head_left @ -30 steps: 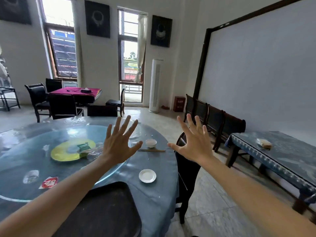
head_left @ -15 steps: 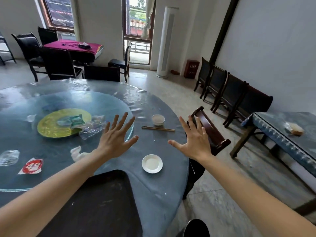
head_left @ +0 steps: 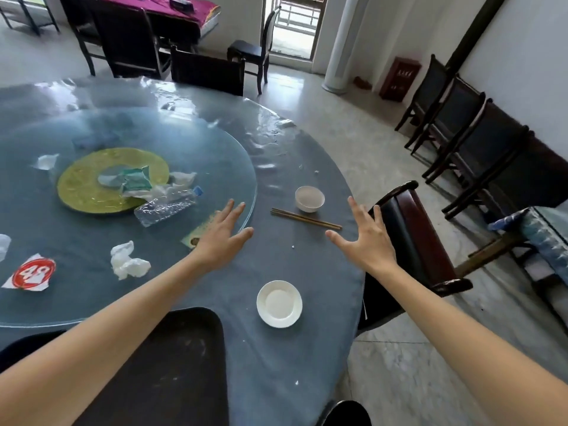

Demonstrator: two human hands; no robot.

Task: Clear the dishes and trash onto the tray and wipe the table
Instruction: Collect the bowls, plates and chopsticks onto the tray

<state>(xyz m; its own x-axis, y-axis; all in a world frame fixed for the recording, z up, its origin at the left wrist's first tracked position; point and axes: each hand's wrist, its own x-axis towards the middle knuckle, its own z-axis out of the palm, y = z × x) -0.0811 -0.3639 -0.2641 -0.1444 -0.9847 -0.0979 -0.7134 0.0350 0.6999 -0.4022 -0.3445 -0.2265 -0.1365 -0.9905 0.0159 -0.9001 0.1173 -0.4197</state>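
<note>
My left hand [head_left: 219, 236] hovers open over the edge of the glass turntable [head_left: 190, 130] on the round blue table [head_left: 295, 358]. My right hand [head_left: 365, 238] is open above the table's right edge. Between and beyond them lie brown chopsticks [head_left: 305, 218] and a small white bowl [head_left: 309, 198]. A white saucer [head_left: 279, 303] sits nearer me. The dark tray [head_left: 172, 370] lies at the near edge under my left forearm. On the turntable are a crushed plastic bottle [head_left: 167, 206], crumpled tissue [head_left: 127, 264], a green wrapper [head_left: 135, 179] and a red-and-white paper [head_left: 30, 273].
A dark wooden chair [head_left: 412, 238] stands tight against the table's right side under my right hand. More dark chairs [head_left: 467, 127] line the right wall. Another chair [head_left: 207, 70] is at the far edge. A blue side table [head_left: 544, 238] is at far right.
The view has tilted down and closer to the table. Both open hands have lowered toward the tabletop, left over the turntable edge, right near the chopsticks.
</note>
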